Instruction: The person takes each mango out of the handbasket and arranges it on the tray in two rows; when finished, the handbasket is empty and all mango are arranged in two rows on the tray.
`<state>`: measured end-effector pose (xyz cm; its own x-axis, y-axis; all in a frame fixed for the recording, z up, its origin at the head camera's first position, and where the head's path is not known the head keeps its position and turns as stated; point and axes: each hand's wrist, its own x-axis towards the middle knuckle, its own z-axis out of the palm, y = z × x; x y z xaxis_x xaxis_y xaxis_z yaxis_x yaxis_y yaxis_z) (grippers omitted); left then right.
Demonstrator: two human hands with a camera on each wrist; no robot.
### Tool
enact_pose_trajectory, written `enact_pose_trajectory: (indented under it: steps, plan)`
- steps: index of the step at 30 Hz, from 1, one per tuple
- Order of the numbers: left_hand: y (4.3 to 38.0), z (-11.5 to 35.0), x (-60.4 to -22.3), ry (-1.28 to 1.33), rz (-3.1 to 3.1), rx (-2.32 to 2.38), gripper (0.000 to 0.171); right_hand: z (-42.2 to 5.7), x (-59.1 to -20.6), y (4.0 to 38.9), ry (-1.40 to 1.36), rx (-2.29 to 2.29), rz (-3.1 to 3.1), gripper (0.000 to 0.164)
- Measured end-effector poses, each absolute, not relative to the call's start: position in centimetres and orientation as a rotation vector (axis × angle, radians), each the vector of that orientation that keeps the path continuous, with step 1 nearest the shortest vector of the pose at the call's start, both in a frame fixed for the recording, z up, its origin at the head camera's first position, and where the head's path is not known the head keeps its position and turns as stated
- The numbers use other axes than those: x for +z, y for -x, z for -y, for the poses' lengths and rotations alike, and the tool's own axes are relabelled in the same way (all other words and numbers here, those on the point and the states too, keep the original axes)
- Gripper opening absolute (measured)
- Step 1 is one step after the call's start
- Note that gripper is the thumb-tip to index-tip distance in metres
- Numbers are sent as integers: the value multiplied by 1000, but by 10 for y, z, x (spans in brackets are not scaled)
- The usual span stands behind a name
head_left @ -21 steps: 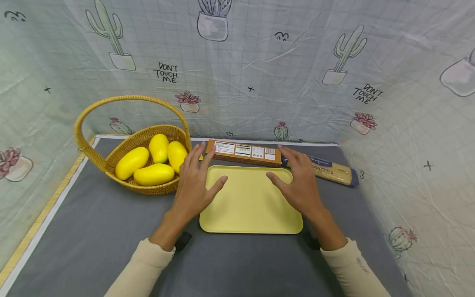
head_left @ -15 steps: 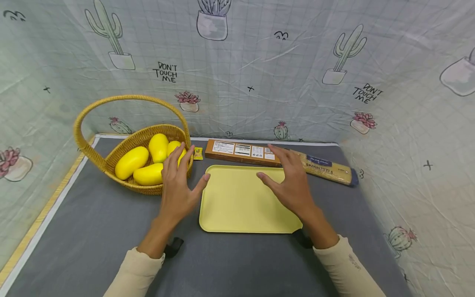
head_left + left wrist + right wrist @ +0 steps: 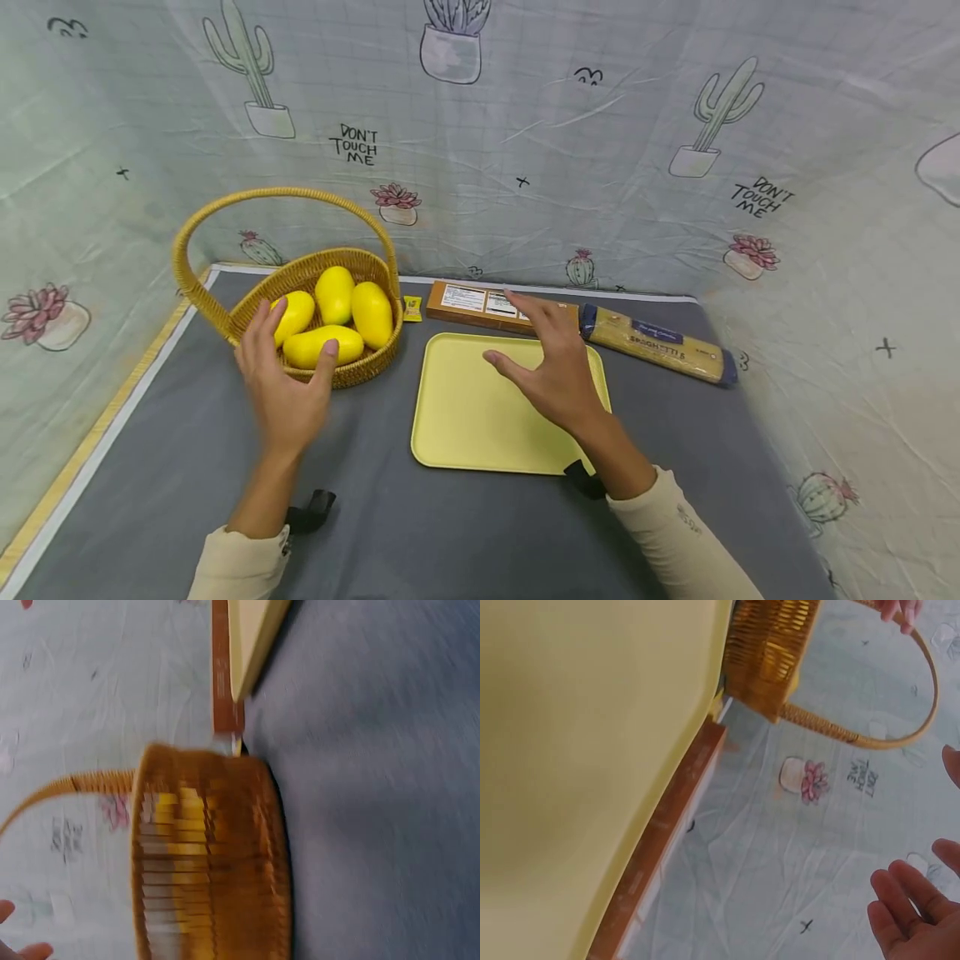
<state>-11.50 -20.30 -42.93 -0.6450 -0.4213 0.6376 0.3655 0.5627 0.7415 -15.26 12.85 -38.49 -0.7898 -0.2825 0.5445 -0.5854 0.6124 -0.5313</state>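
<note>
My left hand [image 3: 283, 400] is held over the near left side of a woven basket [image 3: 363, 372], its fingers spread and nothing in its grasp. Several yellow mangoes [image 3: 335, 293] lie inside; the hand partly covers one at the left. Whether the fingers touch the basket cannot be told. Above a pale yellow tray [image 3: 465, 425] hovers my right hand [image 3: 558, 379], thumb and fingers apart, holding nothing. In the left wrist view the basket [image 3: 247, 847] is blurred, with fingertips at the lower left edge. The right wrist view has the hand [image 3: 919, 919] at the lower right.
Behind the tray lies a long brown box [image 3: 467, 308] with white labels. A spaghetti pack [image 3: 652, 342] lies to its right. Between basket and box is a small yellow packet [image 3: 412, 308]. A patterned cloth wall [image 3: 480, 208] borders the grey table [image 3: 420, 533].
My left hand has moved left, from over the tray's left edge to the basket's near left side. The right hand has shifted left over the tray. The head view has turned slightly left.
</note>
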Motion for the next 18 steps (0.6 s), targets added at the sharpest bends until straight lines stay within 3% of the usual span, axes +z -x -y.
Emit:
enact_pose_trajectory:
  steps: [18]
  plan:
    - [120,269,-452,-452,1991,-1428,75,-78,-383,153,-824,1163,2395,76]
